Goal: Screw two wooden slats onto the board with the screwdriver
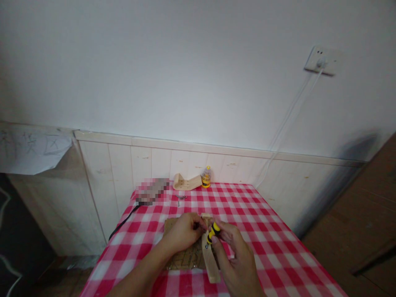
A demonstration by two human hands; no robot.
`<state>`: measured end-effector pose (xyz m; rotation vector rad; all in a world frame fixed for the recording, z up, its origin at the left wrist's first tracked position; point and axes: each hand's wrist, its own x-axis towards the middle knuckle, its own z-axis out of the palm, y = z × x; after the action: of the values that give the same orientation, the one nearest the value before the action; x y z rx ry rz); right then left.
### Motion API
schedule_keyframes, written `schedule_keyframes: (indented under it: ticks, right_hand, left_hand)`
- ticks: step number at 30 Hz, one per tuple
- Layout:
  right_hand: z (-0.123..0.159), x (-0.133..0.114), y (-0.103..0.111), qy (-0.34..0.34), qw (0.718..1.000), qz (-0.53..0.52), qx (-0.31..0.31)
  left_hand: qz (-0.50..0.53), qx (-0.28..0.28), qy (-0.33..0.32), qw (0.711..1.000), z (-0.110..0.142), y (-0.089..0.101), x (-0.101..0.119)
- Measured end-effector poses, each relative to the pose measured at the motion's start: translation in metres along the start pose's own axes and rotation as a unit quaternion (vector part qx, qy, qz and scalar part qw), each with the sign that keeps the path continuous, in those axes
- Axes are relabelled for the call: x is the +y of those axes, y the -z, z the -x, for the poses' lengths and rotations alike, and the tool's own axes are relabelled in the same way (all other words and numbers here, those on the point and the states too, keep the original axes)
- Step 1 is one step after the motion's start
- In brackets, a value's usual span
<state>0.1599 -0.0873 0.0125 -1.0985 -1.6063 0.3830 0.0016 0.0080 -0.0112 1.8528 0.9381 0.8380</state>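
So our right hand (236,251), low and just right of center in the frame, is wrapped around a stubby yellow-and-black screwdriver (213,233), tilted with its lower end down at the wood. There's a bit of metal there, but it's too small for us to say if it's a screw. The wooden piece (211,264) lies lengthwise at bottom center, on a brown cardboard sheet (185,258), its near end sticking out past the edge. Our left hand (185,233) is over the cardboard, fingers curled in near the far part of the wood; we can't tell if they're pinching anything.

Further up, around the middle of the frame, we've got a few loose screws (181,197), a curved wooden part (187,184) and a yellow-capped bottle (206,177) just beside it. Left of those is something pixelated (153,192), so no clue. Everything's on a table (284,251) with a red-and-white checked cloth.
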Motion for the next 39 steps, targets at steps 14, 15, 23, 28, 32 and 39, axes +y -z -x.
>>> schedule_keyframes:
  ticks: [14, 15, 23, 28, 32, 39]
  right_hand:
    - [0.0042, 0.0038, -0.0019, -0.032, 0.999, -0.001, 0.027]
    - [0.0039, 0.0032, -0.0019, -0.028, 0.999, -0.001, 0.030]
    - [0.0010, 0.0010, -0.0018, -0.026, 0.999, 0.005, 0.039]
    - [-0.0007, 0.0011, -0.0029, -0.004, 0.999, 0.001, 0.050]
    - [-0.0017, 0.0029, -0.0041, 0.002, 0.999, 0.004, 0.053]
    - [-0.0029, 0.0026, -0.0038, 0.010, 0.998, 0.017, 0.060]
  left_hand:
    - [-0.026, 0.008, 0.009, 1.000, -0.0002, -0.0004, -0.0015]
    - [-0.024, 0.007, 0.006, 1.000, -0.0003, -0.0005, -0.0021]
    - [0.000, 0.004, 0.007, 1.000, -0.0009, -0.0024, -0.0078]
    - [-0.011, 0.000, 0.012, 1.000, -0.0007, -0.0010, -0.0048]
    - [-0.026, 0.001, 0.010, 1.000, -0.0008, -0.0003, -0.0046]
    - [0.001, 0.007, -0.009, 1.000, -0.0002, -0.0019, -0.0063]
